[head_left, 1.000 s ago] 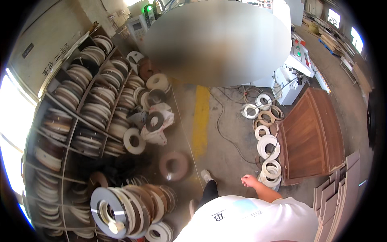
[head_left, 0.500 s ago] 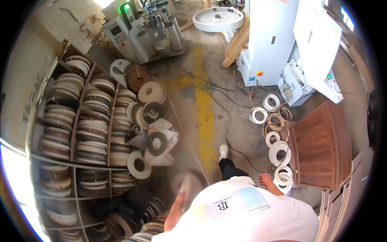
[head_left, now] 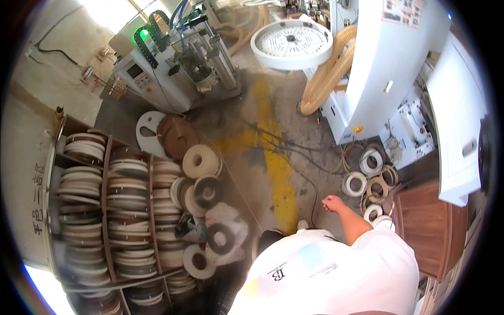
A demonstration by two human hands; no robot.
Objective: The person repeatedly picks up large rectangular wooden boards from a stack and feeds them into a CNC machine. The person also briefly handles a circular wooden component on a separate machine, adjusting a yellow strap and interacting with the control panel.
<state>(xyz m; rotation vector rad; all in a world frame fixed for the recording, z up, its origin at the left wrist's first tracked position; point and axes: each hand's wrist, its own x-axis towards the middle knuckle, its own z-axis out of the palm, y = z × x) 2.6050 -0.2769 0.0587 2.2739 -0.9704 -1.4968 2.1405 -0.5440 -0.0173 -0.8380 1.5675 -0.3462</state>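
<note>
To your right stands the brown cabinet [head_left: 428, 223], with rolls [head_left: 354, 194] flat on the floor beside it, their cluster stretching away from you. They lie rightward and ahead of your right hand [head_left: 331, 203], which looks loosely curled, holding nothing visible; your left hand is out of view, its grip untold.

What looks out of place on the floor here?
Loose coils lie on the floor beside the shelf rack, though others sit stacked in its compartments; white coils lie near the brown wooden piece. Dark cables trail across the yellow stripe, a possible trip hazard.
</note>
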